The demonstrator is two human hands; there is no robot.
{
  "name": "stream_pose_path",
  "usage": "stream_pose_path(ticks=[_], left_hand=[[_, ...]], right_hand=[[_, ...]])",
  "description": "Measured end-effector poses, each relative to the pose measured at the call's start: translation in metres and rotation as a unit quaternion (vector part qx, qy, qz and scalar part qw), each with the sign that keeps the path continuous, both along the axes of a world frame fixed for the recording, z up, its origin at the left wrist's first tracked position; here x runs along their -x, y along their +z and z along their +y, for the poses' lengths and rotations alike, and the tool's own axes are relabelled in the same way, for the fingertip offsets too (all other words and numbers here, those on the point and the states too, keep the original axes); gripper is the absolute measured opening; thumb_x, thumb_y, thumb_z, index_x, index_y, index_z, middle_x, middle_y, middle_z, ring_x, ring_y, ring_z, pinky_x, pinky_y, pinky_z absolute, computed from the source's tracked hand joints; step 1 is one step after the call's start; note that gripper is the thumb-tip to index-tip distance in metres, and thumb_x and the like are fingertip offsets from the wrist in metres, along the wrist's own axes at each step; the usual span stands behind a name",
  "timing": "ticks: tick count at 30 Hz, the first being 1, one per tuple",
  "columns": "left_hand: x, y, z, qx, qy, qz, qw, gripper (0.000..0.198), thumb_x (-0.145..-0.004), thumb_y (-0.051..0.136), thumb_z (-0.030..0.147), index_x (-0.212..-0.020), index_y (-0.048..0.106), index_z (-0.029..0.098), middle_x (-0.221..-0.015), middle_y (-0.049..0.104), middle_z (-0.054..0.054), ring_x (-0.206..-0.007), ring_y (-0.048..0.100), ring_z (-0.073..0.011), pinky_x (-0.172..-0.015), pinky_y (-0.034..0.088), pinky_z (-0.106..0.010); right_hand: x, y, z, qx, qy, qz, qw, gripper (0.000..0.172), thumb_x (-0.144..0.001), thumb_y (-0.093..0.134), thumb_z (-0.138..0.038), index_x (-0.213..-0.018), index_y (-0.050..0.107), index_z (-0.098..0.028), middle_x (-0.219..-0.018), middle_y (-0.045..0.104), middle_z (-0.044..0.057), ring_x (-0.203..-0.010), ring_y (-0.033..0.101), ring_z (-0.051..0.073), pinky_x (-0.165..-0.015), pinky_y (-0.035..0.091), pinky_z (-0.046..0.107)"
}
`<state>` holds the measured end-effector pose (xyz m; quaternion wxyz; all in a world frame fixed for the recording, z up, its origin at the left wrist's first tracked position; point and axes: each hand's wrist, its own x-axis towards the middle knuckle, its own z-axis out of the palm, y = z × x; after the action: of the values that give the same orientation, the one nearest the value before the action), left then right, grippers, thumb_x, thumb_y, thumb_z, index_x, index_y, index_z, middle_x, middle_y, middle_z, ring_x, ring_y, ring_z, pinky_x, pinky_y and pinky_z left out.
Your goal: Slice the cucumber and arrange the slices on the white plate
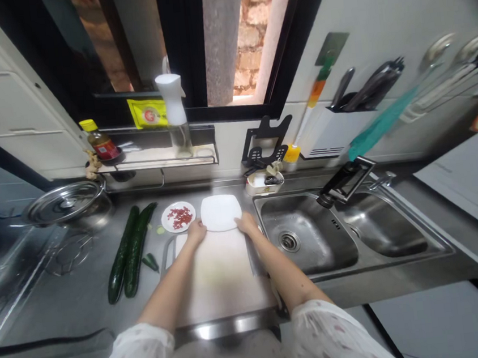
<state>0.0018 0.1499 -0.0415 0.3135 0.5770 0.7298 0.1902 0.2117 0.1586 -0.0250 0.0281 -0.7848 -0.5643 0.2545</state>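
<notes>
Both of my hands grip a white, rounded square plate [221, 212] by its near corners, at the far end of a pale cutting board [215, 278]. My left hand [196, 231] is closed on the left corner, and my right hand [247, 223] is closed on the right one. The plate's surface looks bare. Just left of it, a round white plate [166, 221] carries small chopped red pieces [180, 217]. Two long cucumbers [129, 253] lie side by side farther left, with cut green end pieces [150, 262] near the board.
A double steel sink [314, 245] with a black faucet [342, 182] is at the right. The lidded steel pot [71, 205] stands at the back left by a wire rack [70, 254]. Behind, a wall shelf [156, 164] holds a sauce bottle [102, 141] and a spray bottle [176, 114].
</notes>
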Motion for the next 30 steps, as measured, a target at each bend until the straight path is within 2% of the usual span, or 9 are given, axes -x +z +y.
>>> stream_pose_path(ticks=[12, 16, 20, 24, 27, 30], left_hand=[[-0.006, -0.006, -0.001, -0.014, -0.01, 0.035, 0.999, 0.032, -0.074, 0.048, 0.005, -0.098, 0.068, 0.011, -0.095, 0.069, -0.013, -0.089, 0.063, -0.0211, -0.076, 0.045, -0.025], [-0.006, -0.004, -0.002, -0.021, -0.016, 0.037, 0.999, 0.031, -0.075, 0.048, 0.005, -0.098, 0.068, 0.011, -0.091, 0.069, -0.013, -0.087, 0.063, -0.0211, -0.076, 0.045, -0.025], [-0.006, 0.001, -0.009, -0.039, -0.02, 0.034, 0.998, 0.031, -0.076, 0.049, 0.009, -0.101, 0.066, 0.012, -0.089, 0.068, -0.011, -0.085, 0.062, -0.0202, -0.076, 0.045, -0.026], [-0.005, 0.003, -0.035, -0.095, -0.013, -0.012, 0.995, 0.037, -0.077, 0.053, 0.016, -0.113, 0.061, 0.012, -0.096, 0.066, -0.009, -0.087, 0.061, -0.0183, -0.079, 0.046, -0.027], [-0.003, 0.0, -0.069, -0.128, 0.011, -0.049, 0.99, 0.042, -0.078, 0.055, 0.02, -0.119, 0.058, 0.013, -0.111, 0.062, -0.012, -0.09, 0.062, -0.018, -0.083, 0.048, -0.029], [0.005, -0.006, -0.107, -0.15, -0.005, -0.092, 0.984, 0.037, -0.079, 0.054, 0.022, -0.114, 0.061, 0.016, -0.108, 0.064, -0.01, -0.091, 0.062, -0.0182, -0.086, 0.048, -0.031]], right_hand=[[0.006, 0.005, -0.003, 0.005, -0.028, -0.024, 0.999, 0.04, -0.088, 0.056, -0.039, -0.119, 0.06, -0.014, -0.12, 0.063, 0.018, -0.111, 0.059, 0.025, -0.088, 0.044, 0.031], [0.007, 0.009, -0.007, 0.003, -0.034, -0.013, 0.999, 0.04, -0.088, 0.055, -0.039, -0.119, 0.059, -0.013, -0.12, 0.062, 0.019, -0.112, 0.058, 0.025, -0.088, 0.043, 0.031], [0.005, 0.016, -0.016, -0.024, -0.04, -0.012, 0.999, 0.047, -0.092, 0.047, -0.045, -0.125, 0.052, -0.012, -0.116, 0.063, 0.02, -0.11, 0.059, 0.026, -0.088, 0.043, 0.032], [-0.001, 0.025, -0.035, -0.062, -0.039, -0.008, 0.997, 0.05, -0.094, 0.041, -0.044, -0.134, 0.043, -0.014, -0.116, 0.064, 0.017, -0.106, 0.06, 0.024, -0.085, 0.043, 0.03], [-0.009, 0.032, -0.058, -0.093, -0.022, 0.019, 0.995, 0.047, -0.093, 0.043, -0.039, -0.136, 0.044, -0.018, -0.114, 0.065, 0.011, -0.104, 0.061, 0.022, -0.082, 0.043, 0.026], [-0.017, 0.036, -0.088, -0.105, -0.015, 0.03, 0.994, 0.044, -0.093, 0.042, -0.037, -0.133, 0.048, -0.02, -0.101, 0.069, 0.008, -0.095, 0.063, 0.02, -0.077, 0.042, 0.024]])
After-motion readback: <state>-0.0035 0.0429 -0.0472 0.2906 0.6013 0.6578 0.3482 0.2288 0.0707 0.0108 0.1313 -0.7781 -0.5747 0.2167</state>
